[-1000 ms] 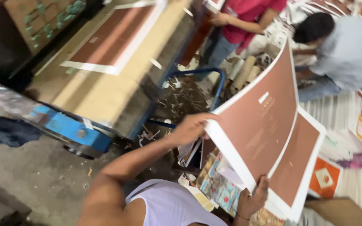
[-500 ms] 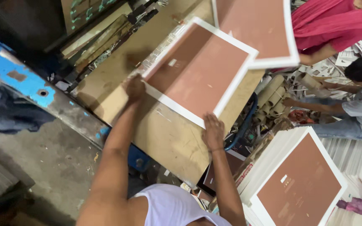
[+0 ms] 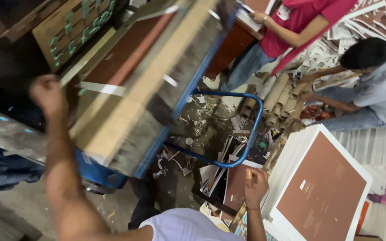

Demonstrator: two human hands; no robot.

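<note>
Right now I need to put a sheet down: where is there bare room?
Bare grey floor lies lower left, beside the blue cart. The brown sheet stack lower right has a flat open top. Crowded: scrap-littered floor inside the cart handle, near the right hand.

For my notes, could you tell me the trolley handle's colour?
Blue handle, clearest in the head view.

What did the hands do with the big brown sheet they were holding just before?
Both hands let go of the brown sheet, which now lies on the stack on the blue cart. The left hand has lifted off to the left. The right hand pulled back toward the pile of brown sheets on the right. The two other people nearby stayed working in their spots.
</note>
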